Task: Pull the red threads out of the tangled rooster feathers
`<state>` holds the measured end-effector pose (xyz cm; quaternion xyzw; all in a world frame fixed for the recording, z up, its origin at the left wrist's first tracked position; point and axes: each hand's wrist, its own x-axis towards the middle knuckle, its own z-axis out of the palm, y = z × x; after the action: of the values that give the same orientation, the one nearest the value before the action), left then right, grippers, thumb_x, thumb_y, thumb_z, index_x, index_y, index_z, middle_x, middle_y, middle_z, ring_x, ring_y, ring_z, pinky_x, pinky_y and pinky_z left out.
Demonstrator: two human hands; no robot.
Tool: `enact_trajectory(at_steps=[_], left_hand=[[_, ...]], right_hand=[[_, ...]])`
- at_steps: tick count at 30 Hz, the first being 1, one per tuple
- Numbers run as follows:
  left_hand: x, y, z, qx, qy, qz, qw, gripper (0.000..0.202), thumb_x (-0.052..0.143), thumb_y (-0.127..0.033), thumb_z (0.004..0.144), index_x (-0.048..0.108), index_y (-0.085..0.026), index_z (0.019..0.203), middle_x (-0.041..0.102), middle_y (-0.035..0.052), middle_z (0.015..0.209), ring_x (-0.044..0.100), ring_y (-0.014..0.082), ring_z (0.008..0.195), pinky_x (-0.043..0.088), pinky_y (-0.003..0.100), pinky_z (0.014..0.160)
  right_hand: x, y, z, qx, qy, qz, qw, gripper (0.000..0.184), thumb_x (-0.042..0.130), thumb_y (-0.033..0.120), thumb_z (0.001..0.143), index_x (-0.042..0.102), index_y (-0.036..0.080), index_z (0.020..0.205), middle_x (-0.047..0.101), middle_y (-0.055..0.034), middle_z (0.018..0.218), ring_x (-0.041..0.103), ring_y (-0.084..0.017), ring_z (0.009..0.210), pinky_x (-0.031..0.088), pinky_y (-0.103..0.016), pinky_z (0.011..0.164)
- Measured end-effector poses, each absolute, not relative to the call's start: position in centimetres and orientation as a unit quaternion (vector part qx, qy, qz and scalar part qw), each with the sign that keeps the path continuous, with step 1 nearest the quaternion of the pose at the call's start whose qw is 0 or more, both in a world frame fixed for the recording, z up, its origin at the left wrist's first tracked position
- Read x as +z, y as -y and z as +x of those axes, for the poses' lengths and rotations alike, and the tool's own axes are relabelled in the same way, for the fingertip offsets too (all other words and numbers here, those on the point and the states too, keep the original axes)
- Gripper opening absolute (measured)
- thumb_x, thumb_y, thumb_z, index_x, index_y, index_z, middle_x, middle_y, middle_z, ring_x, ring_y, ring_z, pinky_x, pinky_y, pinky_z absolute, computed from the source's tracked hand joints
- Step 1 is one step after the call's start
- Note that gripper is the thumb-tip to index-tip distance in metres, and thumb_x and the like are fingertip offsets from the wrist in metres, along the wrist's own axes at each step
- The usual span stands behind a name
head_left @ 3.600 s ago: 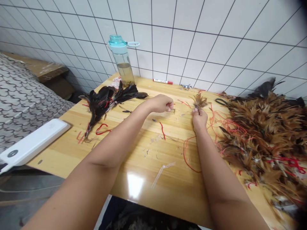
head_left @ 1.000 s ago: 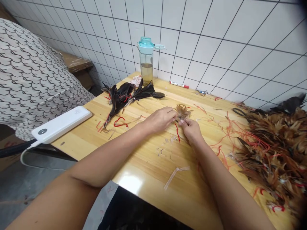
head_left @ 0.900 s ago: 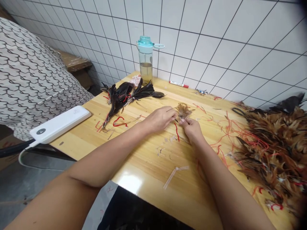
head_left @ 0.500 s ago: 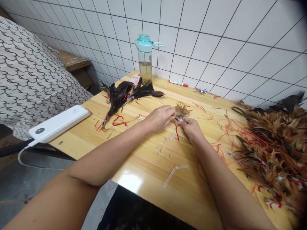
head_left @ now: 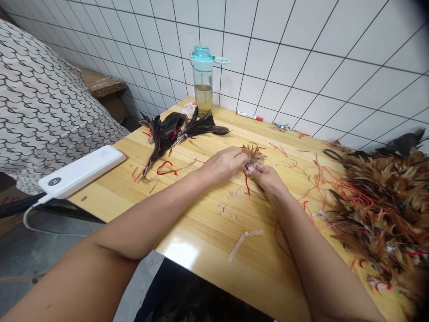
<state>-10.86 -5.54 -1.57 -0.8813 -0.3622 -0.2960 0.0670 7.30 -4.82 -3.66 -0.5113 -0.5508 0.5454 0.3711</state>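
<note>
A small bunch of brown feathers (head_left: 252,153) fans out away from me between my hands. My left hand (head_left: 228,163) is closed at the bunch's left side, its fingertips partly hidden. From the right, my right hand (head_left: 265,177) pinches the base of the same bunch, thumb and fingers pressed together. The two hands nearly meet above the wooden table (head_left: 208,219). Just below them a short piece of red string (head_left: 247,183) hangs or lies; which of the two I cannot tell.
Black feathers (head_left: 167,132) lie at the back left, near a water bottle (head_left: 203,85). A large heap of brown feathers (head_left: 389,201) with red strings fills the right. A white power bank (head_left: 83,172) sits at the left edge. A red marker (head_left: 249,116) lies by the tiled wall.
My hands have shifted only slightly around the feather bunch; the left fingers sit a little further right. Both hands still hold it. The things on the table stay put.
</note>
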Motion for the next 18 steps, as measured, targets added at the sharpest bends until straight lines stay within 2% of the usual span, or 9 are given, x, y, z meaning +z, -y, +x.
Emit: enact_trajectory(at_steps=[4, 7, 10, 12, 14, 18], left_hand=[[-1.0, 5.8, -10.9, -0.321, 0.356, -0.876, 0.055, 0.017, 0.045, -0.020, 0.093, 0.061, -0.016, 0.096, 0.062, 0.0095, 0.095, 0.054, 0.0193, 0.092, 0.043, 0.032, 0.084], [-0.3, 6.2, -11.0, -0.361, 0.370, -0.852, 0.080, 0.018, 0.048, -0.020, 0.091, 0.061, -0.017, 0.103, 0.061, 0.0121, 0.110, 0.051, 0.0230, 0.104, 0.040, 0.039, 0.094], [0.1, 6.6, -10.9, -0.393, 0.404, -0.824, 0.053, 0.017, 0.049, -0.022, 0.090, 0.063, -0.016, 0.097, 0.062, 0.0116, 0.102, 0.053, 0.0225, 0.098, 0.041, 0.039, 0.090], [-0.1, 6.6, -10.5, -0.394, 0.435, -0.809, -0.035, 0.016, 0.050, -0.021, 0.088, 0.064, -0.015, 0.086, 0.063, 0.0085, 0.089, 0.055, 0.0192, 0.086, 0.043, 0.034, 0.082], [-0.6, 6.5, -9.9, -0.382, 0.475, -0.777, -0.159, 0.015, 0.054, -0.021, 0.085, 0.065, -0.015, 0.079, 0.063, 0.0050, 0.079, 0.055, 0.0159, 0.076, 0.042, 0.029, 0.074], [-1.8, 6.1, -8.8, -0.402, 0.507, -0.662, -0.379, 0.014, 0.061, -0.026, 0.079, 0.068, -0.014, 0.080, 0.067, 0.0023, 0.078, 0.056, 0.0135, 0.072, 0.042, 0.026, 0.069]], right_hand=[[-3.2, 5.0, 7.2, 0.566, 0.543, -0.489, 0.382, 0.038, 0.075, 0.050, 0.053, 0.059, 0.017, 0.065, 0.055, 0.0038, 0.057, 0.042, -0.008, 0.055, 0.033, -0.023, 0.054], [-2.7, 4.9, 7.6, 0.602, 0.515, -0.475, 0.382, 0.038, 0.077, 0.047, 0.053, 0.056, 0.018, 0.065, 0.044, 0.0070, 0.051, 0.031, -0.005, 0.047, 0.023, -0.022, 0.046], [-2.5, 4.6, 8.0, 0.632, 0.483, -0.468, 0.385, 0.037, 0.078, 0.042, 0.052, 0.053, 0.019, 0.066, 0.038, 0.0085, 0.049, 0.024, -0.004, 0.044, 0.015, -0.022, 0.044], [-2.6, 4.4, 8.1, 0.632, 0.470, -0.473, 0.396, 0.036, 0.077, 0.040, 0.054, 0.051, 0.020, 0.066, 0.036, 0.0091, 0.049, 0.023, -0.004, 0.044, 0.014, -0.022, 0.044], [-2.7, 4.4, 8.0, 0.611, 0.476, -0.483, 0.408, 0.033, 0.075, 0.040, 0.057, 0.050, 0.020, 0.065, 0.035, 0.0089, 0.049, 0.024, -0.005, 0.044, 0.017, -0.023, 0.044], [-3.4, 4.6, 7.3, 0.524, 0.561, -0.489, 0.414, 0.029, 0.064, 0.048, 0.070, 0.056, 0.020, 0.069, 0.049, 0.0023, 0.056, 0.045, -0.012, 0.057, 0.037, -0.025, 0.056]])
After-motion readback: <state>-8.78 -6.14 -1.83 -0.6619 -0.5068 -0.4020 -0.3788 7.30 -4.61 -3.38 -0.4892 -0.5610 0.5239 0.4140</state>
